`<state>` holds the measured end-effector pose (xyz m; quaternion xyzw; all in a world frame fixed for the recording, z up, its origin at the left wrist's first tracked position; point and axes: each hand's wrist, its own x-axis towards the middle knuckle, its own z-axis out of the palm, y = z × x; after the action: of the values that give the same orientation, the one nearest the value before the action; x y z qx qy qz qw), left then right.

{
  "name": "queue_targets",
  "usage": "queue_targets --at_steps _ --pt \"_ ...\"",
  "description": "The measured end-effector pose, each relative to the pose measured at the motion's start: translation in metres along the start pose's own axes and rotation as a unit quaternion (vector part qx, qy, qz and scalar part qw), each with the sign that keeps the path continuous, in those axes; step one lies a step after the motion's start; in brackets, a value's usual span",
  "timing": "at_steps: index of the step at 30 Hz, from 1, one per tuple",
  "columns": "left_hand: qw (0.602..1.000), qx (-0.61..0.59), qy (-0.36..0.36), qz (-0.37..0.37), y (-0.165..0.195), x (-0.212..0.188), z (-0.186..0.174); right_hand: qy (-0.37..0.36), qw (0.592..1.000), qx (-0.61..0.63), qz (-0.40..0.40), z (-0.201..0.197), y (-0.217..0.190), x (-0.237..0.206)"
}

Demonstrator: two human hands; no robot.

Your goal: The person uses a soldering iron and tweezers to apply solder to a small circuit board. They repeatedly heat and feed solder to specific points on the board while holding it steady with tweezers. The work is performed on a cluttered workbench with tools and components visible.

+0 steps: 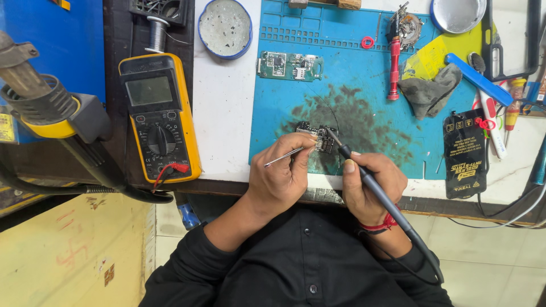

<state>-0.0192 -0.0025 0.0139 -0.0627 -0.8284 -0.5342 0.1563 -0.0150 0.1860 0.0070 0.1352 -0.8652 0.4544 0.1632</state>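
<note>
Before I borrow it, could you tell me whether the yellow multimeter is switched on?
It looks off: the yellow multimeter shows a blank grey screen with no digits. Where its dial is set cannot be read.

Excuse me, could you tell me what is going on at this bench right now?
A person is soldering a small circuit board on a blue work mat. The right hand holds a soldering iron with its tip at the board, while the left hand grips tweezers beside it. A yellow multimeter lies to the left.
</note>
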Motion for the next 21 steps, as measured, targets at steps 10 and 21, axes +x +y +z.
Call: queue_targets --at_steps 10,21 --pt "1.000 -0.001 0.003 0.000 -0.0007 -0.0007 0.0006 -0.001 1.000 0.003 -0.006 -0.0005 0.0017 -0.0013" --pt "1.000 -0.008 0.003 -0.004 0.0018 0.0013 -0.0009 0.002 1.000 0.002 -0.013 -0.0006 0.0003 0.0001"
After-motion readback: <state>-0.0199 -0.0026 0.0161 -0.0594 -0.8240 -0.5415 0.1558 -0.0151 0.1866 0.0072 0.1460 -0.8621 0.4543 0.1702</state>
